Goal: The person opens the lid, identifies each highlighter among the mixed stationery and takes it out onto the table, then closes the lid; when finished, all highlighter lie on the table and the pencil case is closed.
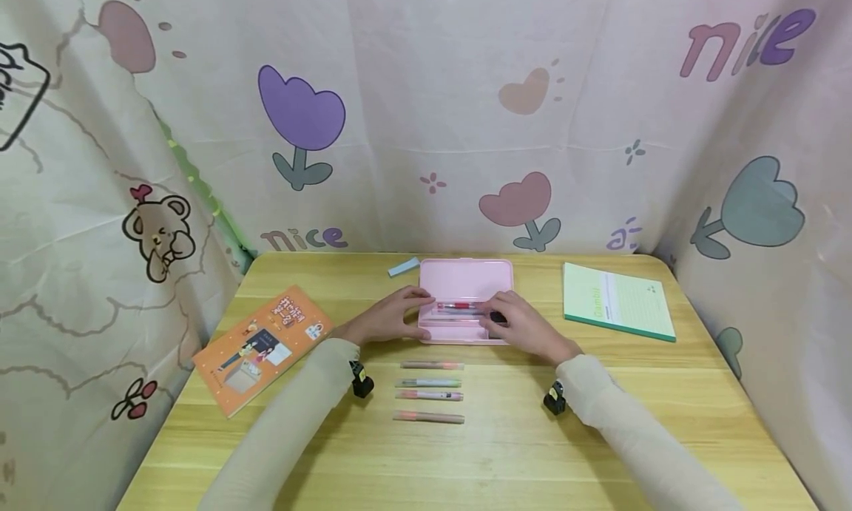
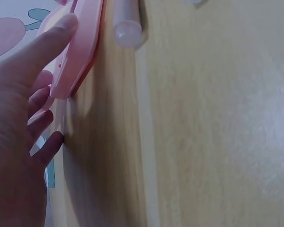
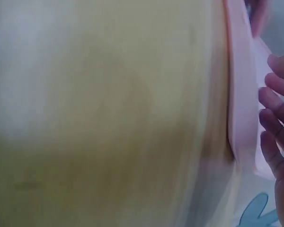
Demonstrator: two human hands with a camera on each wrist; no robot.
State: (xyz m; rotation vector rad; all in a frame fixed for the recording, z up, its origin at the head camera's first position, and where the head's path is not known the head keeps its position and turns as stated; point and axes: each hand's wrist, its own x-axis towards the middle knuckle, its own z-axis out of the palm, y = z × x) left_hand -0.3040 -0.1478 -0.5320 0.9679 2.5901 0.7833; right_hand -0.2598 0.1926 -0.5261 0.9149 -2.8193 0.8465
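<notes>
A pink pencil case (image 1: 466, 278) lies with its lid raised at the back of the table. Inside it are a red-marked pen (image 1: 455, 305) and other slim pens. My left hand (image 1: 393, 315) holds the case's left end, thumb at the front corner and fingers towards the back; the left wrist view shows the thumb on its wall. Over the right part of the case is my right hand (image 1: 522, 322), beside a dark object (image 1: 497, 317) that is partly hidden. In the right wrist view its fingers (image 3: 270, 97) are loosely bent, with nothing visible between them.
Several highlighter-like pens, among them a green one (image 1: 428, 383) and a pink one (image 1: 429, 396), lie in front of the case. An orange book (image 1: 262, 348) is on the left, a pale green notebook (image 1: 619, 300) on the right. A small blue-grey strip (image 1: 403, 267) lies behind.
</notes>
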